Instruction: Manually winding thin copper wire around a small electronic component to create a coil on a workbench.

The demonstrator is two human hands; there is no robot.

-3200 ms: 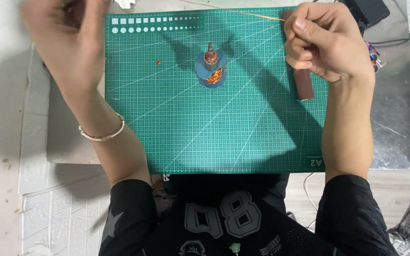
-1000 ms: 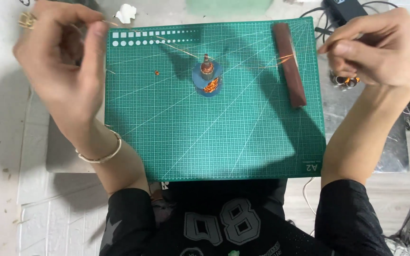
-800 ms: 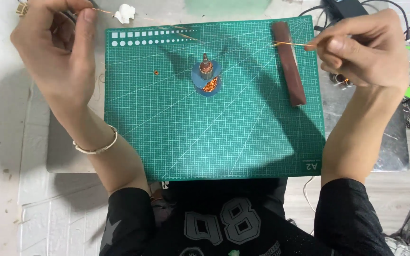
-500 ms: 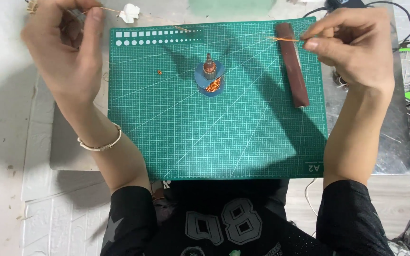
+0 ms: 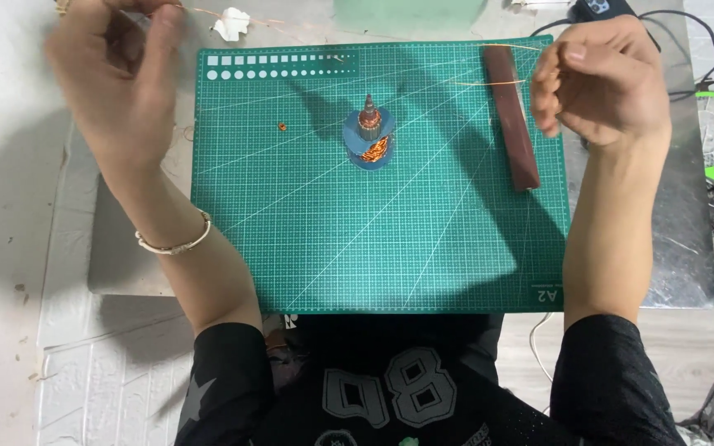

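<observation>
Copper wire (image 5: 489,83), very thin, is what we have in hand, strung between our 2 raised hands above the far half of the green cutting mat (image 5: 390,248). Nearest us, our forearms come up on either side of the mat, the left wrist wearing a pale bracelet (image 5: 173,244). Our right hand (image 5: 601,78) is curled with the fingers bent close against the thumb, and the wire ends at those fingertips; we cannot tell whether they actually pinch it. Just left of that hand and slightly nearer, a long dark brown bar (image 5: 512,116) lies on the mat, with the wire crossing over its far end. Well left of the bar, between our 2 hands, stands a small motor armature (image 5: 368,136) on a blue base, wound with copper. Left of it sits a tiny copper scrap (image 5: 282,126). Our left hand (image 5: 117,78), blurred, is loosely closed, and a strand of wire runs from its fingertips past a white paper scrap (image 5: 231,23) just to its right.
</observation>
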